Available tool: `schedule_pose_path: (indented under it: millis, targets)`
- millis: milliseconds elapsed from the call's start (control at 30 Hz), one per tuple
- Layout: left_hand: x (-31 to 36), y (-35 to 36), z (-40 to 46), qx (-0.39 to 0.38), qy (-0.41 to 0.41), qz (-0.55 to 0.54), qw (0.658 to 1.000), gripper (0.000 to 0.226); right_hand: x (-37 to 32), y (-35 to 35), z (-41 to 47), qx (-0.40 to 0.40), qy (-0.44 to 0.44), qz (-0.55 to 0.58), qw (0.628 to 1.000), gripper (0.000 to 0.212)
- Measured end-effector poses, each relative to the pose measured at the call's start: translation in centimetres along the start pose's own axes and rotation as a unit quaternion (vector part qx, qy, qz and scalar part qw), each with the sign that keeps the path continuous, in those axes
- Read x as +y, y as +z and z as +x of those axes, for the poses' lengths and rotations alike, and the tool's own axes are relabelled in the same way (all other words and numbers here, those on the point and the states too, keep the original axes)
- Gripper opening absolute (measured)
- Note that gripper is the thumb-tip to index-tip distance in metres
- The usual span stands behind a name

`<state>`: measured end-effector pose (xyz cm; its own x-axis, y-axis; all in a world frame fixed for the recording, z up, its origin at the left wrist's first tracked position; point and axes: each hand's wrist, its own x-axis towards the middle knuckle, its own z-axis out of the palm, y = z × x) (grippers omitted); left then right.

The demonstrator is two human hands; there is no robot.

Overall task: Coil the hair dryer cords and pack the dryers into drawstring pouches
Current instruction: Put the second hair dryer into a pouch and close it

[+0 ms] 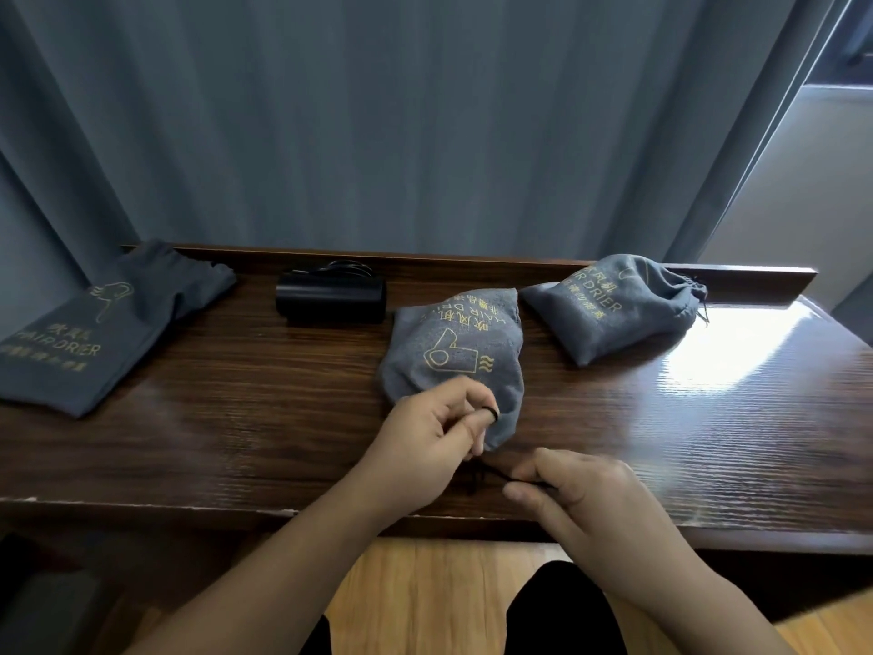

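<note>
A filled grey drawstring pouch (456, 352) with a yellow dryer print lies at the middle of the table, its mouth toward me. My left hand (434, 432) pinches the black drawstring (491, 475) at the mouth, with a loop of it round one finger. My right hand (576, 489) pinches the same string just to the right and holds it taut. A second filled, tied pouch (614, 307) sits at the back right. A flat empty pouch (94, 333) lies at the left. A black hair dryer (330, 295) with its coiled cord rests at the back.
The dark wooden table (236, 418) has a raised back ledge (472, 262) against a grey curtain (378, 111). Bright window glare falls on the right end. The front edge runs just under my wrists, with wooden floor (425, 598) below.
</note>
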<state>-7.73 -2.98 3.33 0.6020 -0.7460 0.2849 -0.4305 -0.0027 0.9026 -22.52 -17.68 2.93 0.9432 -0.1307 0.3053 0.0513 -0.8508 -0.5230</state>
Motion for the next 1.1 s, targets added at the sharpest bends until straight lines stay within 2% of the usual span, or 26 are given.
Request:
schedule_pose_path:
  millis: [100, 200, 267, 333, 400, 467, 567, 633, 667, 733, 800, 867, 967, 1100]
  targets:
    - [-0.5, 0.1, 0.1, -0.021, -0.021, 0.07, 0.997, 0.015, -0.6, -0.9, 0.4, -0.01, -0.014, 0.005, 1.0, 0.018]
    - [0.0, -0.3, -0.1, -0.072, 0.016, 0.156, 0.985, 0.022, -1.1, -2.3, 1.5, 0.019, -0.012, 0.048, 0.999, 0.019]
    - [0.5, -0.5, -0.4, -0.128, 0.015, 0.177, 0.976, 0.032, -1.5, -3.1, 2.6, 0.03, -0.014, 0.064, 0.997, 0.019]
    - [0.7, -0.7, -0.6, -0.157, 0.01, 0.177, 0.972, 0.029, -1.7, -3.5, 3.8, 0.038, -0.013, 0.077, 0.996, 0.018]
    - [0.7, -0.7, -0.7, -0.138, 0.026, 0.171, 0.975, 0.022, -1.6, -3.4, 5.2, 0.05, -0.002, 0.101, 0.994, 0.02]
    - [0.7, -0.8, -0.6, -0.107, 0.009, 0.147, 0.983, 0.029, -1.0, -2.7, 6.8, 0.067, 0.015, 0.103, 0.992, 0.018]
    - [0.7, -1.1, -0.6, -0.077, -0.061, 0.093, 0.991, 0.025, 0.6, -1.3, 8.6, 0.121, 0.027, 0.003, 0.992, 0.006]
    - [0.4, -1.1, -0.7, -0.055, -0.099, 0.047, 0.992, 0.026, 1.2, -0.5, 8.6, 0.166, 0.053, -0.052, 0.983, 0.019]
    - [0.1, -1.2, -0.6, -0.044, -0.112, 0.023, 0.993, 0.027, 0.9, -0.3, 8.2, 0.191, 0.072, -0.03, 0.979, 0.021]
    - [-0.2, -1.3, -0.6, -0.025, -0.127, -0.016, 0.991, 0.027, 0.0, -0.2, 7.0, 0.219, 0.083, 0.047, 0.971, 0.008]
    - [-0.4, -1.3, -0.6, -0.015, -0.13, -0.042, 0.991, 0.027, -0.7, 0.3, 5.6, 0.193, 0.095, 0.109, 0.971, 0.01]
    - [-0.6, -1.2, -0.5, -0.012, -0.121, -0.055, 0.991, 0.025, -1.2, 1.0, 4.6, 0.133, 0.126, 0.181, 0.966, 0.013]
    - [-0.9, -1.1, -0.5, -0.014, -0.11, -0.068, 0.991, 0.013, -1.4, 2.2, 4.2, 0.062, 0.171, 0.306, 0.934, 0.015]
    - [-0.9, -1.1, -0.6, -0.022, -0.098, -0.059, 0.993, 0.007, -1.4, 2.4, 4.5, 0.057, 0.181, 0.337, 0.922, 0.014]
